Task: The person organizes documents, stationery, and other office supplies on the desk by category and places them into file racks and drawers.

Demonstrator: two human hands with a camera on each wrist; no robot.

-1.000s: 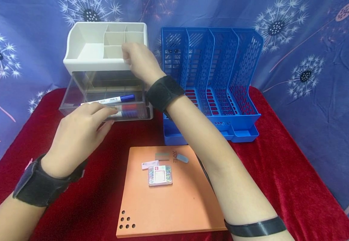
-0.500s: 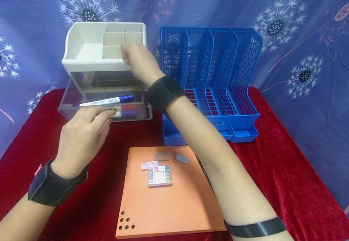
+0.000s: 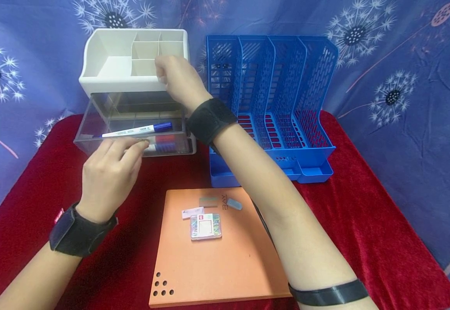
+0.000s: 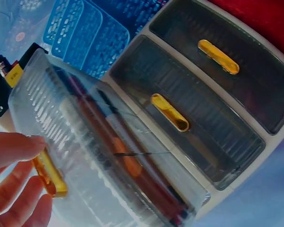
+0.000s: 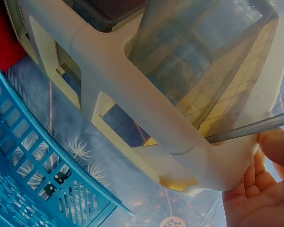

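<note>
A white desktop organizer (image 3: 124, 85) stands at the back left, its clear top drawer (image 4: 85, 172) pulled out. Inside the drawer lie several markers, among them a white marker with a blue cap (image 3: 139, 130). My left hand (image 3: 110, 174) pinches the gold drawer handle (image 4: 52, 176) between thumb and fingers, plain in the left wrist view. With its fingers curled over the front right of the organizer's upper rim, my right hand (image 3: 180, 82) grips the white body; the right wrist view shows the thumb and fingers (image 5: 262, 184) at that corner.
A blue file rack (image 3: 271, 150) stands right of the organizer. On the orange board (image 3: 209, 271) lie a clear box of colourful paper clips (image 3: 206, 227), a pale eraser-like block (image 3: 192, 212) and two small pale pieces. Two more drawers (image 4: 194, 111) sit shut below.
My left wrist has swung to the right, and the left fingers have drawn in around the drawer handle. The right hand keeps its grip; the drawer shows no clear movement.
</note>
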